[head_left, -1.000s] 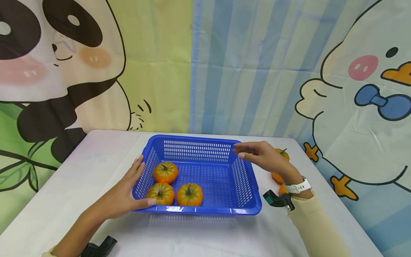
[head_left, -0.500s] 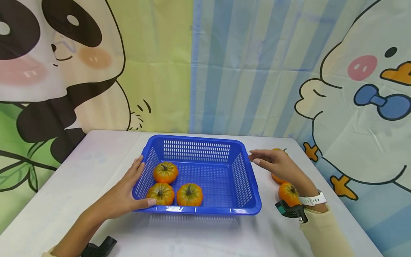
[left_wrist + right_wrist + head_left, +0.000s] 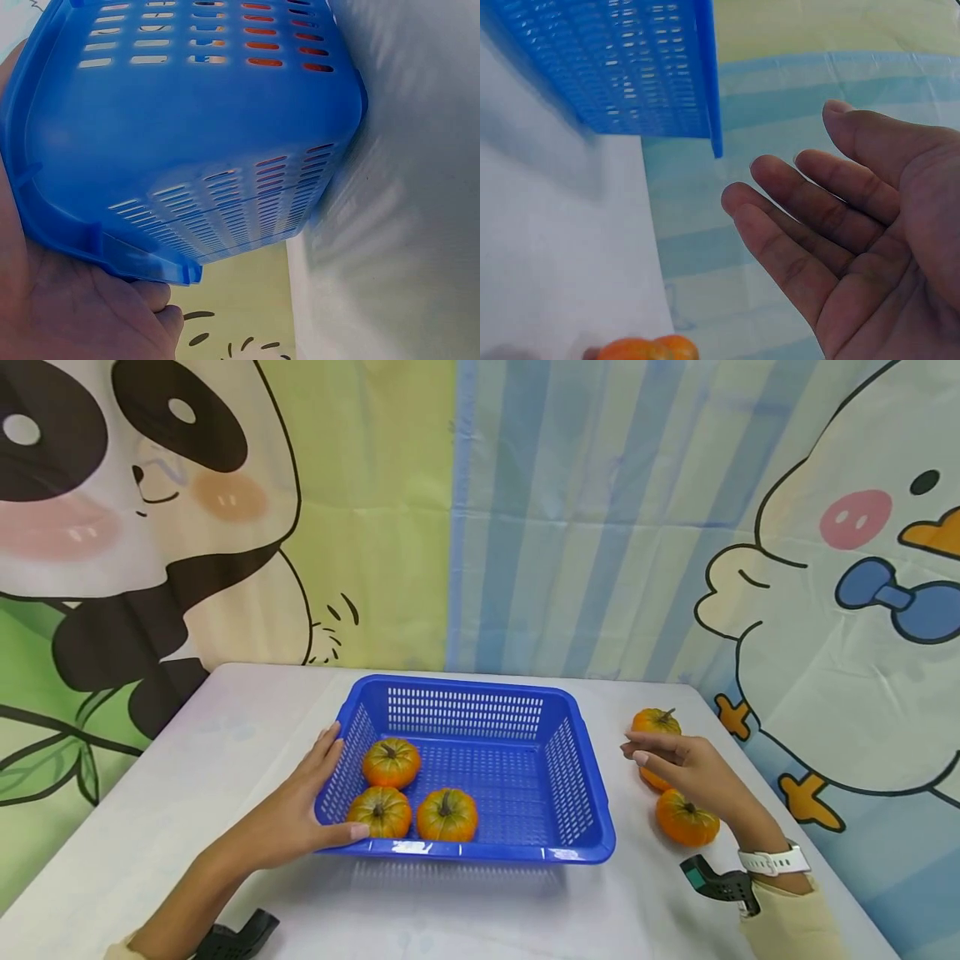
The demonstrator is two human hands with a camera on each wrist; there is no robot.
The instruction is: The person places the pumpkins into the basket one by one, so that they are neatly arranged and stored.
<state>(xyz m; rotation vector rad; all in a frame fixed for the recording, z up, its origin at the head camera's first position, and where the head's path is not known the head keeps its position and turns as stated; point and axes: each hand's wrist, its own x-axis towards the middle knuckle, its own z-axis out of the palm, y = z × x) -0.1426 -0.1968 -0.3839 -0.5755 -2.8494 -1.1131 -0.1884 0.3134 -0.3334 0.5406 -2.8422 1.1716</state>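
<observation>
A blue plastic basket (image 3: 495, 793) with slotted walls stands on the table and holds three small orange pumpkins (image 3: 447, 815) in its left part. My left hand (image 3: 288, 818) holds its near left corner, thumb over the front rim and fingers along the left rim. In the left wrist view the palm lies against the basket's outer edge. Right of the basket, my right hand (image 3: 693, 772) hovers above other small pumpkins with loosely bent fingers and nothing in them. One pumpkin (image 3: 687, 818) is nearest the wrist, another (image 3: 656, 721) lies farther back, and one between is mostly hidden.
A white table (image 3: 450, 918) bears everything. Behind it hangs a cloth backdrop (image 3: 525, 527) with a panda and a white bird printed on it. Pumpkins (image 3: 649, 348) show at the bottom edge of the right wrist view.
My right hand has moved from over the basket's right rim to the right and nearer, above the pumpkins outside, uncovering more of them. The left hand and the basket stay put.
</observation>
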